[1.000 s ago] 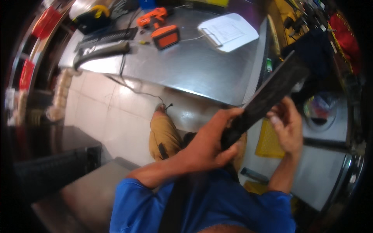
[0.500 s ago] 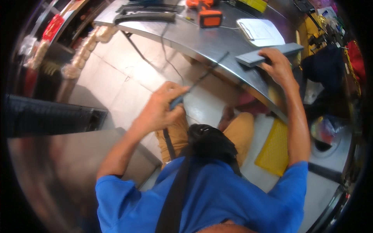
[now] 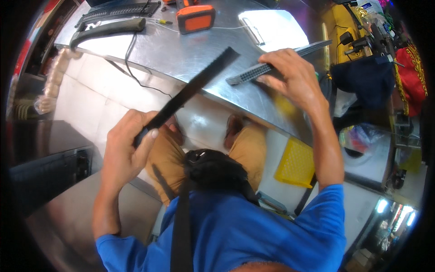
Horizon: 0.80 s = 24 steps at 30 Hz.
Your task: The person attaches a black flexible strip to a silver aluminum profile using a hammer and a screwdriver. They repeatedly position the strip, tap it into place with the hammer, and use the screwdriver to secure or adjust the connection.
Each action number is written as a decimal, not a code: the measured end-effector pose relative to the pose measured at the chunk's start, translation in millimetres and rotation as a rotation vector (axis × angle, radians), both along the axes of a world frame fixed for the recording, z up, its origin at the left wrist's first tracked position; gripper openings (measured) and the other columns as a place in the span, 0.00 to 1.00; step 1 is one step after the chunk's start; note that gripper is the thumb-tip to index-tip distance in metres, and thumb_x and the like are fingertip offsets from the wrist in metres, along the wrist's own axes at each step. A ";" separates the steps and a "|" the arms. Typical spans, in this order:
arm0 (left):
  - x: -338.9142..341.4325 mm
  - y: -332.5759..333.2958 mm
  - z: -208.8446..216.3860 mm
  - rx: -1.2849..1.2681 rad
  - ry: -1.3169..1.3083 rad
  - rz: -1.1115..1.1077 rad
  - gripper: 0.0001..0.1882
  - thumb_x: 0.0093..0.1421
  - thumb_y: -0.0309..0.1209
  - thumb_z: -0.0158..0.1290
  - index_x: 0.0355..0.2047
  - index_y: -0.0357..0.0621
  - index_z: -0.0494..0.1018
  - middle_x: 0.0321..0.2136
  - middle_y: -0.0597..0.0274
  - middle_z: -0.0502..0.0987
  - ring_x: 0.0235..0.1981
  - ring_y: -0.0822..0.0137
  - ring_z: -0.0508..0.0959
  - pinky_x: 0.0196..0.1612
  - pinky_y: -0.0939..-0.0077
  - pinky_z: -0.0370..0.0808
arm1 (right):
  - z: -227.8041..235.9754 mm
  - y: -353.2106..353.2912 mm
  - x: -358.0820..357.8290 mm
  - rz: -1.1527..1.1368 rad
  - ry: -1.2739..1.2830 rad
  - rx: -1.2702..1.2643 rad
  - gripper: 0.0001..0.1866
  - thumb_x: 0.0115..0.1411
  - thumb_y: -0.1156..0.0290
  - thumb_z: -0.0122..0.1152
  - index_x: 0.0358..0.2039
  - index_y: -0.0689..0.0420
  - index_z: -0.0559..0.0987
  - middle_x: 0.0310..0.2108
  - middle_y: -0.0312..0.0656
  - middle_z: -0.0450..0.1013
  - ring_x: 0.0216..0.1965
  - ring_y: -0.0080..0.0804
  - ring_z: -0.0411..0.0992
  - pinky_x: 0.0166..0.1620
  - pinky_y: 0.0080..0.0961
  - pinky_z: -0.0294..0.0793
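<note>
My left hand point(image 3: 126, 147) is closed around the handle of a long dark blade point(image 3: 195, 86), whose wide end points up and right toward the table; one edge looks toothed. Fingers hide most of the handle. At the right, my right hand point(image 3: 292, 75) grips a slim grey bar point(image 3: 249, 75) with a grid of small holes along its visible side. That bar is above the metal table point(image 3: 158, 54), and whether it touches the top cannot be told. A gap separates the blade's tip from the bar's near end.
An orange and black tool point(image 3: 195, 19), a clipboard with white paper point(image 3: 278, 29) and a dark curved handle-like piece point(image 3: 108, 31) lie on the table. A cable point(image 3: 131, 68) hangs off its edge. Below stands a yellow perforated basket point(image 3: 295, 163); clutter fills the right side.
The blade has turned from edge-on to show its broad face, and my left hand has shifted left in view. The grey bar has tilted, showing its holed side. The whole view has shifted.
</note>
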<state>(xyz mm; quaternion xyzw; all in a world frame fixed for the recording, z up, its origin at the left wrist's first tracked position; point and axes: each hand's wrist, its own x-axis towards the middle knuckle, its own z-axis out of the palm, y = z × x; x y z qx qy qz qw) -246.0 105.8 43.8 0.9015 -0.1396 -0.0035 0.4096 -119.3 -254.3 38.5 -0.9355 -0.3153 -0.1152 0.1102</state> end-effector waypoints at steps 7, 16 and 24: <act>7.0 11.2 8.7 0.144 -0.072 -0.019 0.15 0.61 0.20 0.56 0.49 0.39 0.78 0.33 0.54 0.76 0.25 0.59 0.80 0.30 0.67 0.76 | -1.3 3.6 10.4 -0.032 0.009 -0.028 0.21 0.51 0.55 0.75 0.44 0.50 0.85 0.42 0.36 0.82 0.45 0.37 0.76 0.48 0.34 0.77; 9.8 16.3 13.3 0.134 -0.050 -0.018 0.13 0.61 0.18 0.55 0.47 0.35 0.77 0.29 0.54 0.74 0.26 0.61 0.76 0.31 0.68 0.72 | 0.4 8.9 17.8 -0.020 0.008 -0.076 0.22 0.51 0.53 0.76 0.44 0.50 0.85 0.40 0.36 0.82 0.42 0.36 0.76 0.45 0.34 0.77; 12.9 21.4 17.1 0.192 -0.053 -0.028 0.14 0.61 0.21 0.55 0.48 0.39 0.78 0.31 0.56 0.76 0.24 0.63 0.78 0.29 0.69 0.75 | -0.6 10.2 15.7 -0.039 0.019 -0.050 0.21 0.51 0.53 0.76 0.43 0.49 0.86 0.39 0.36 0.82 0.42 0.35 0.76 0.45 0.34 0.77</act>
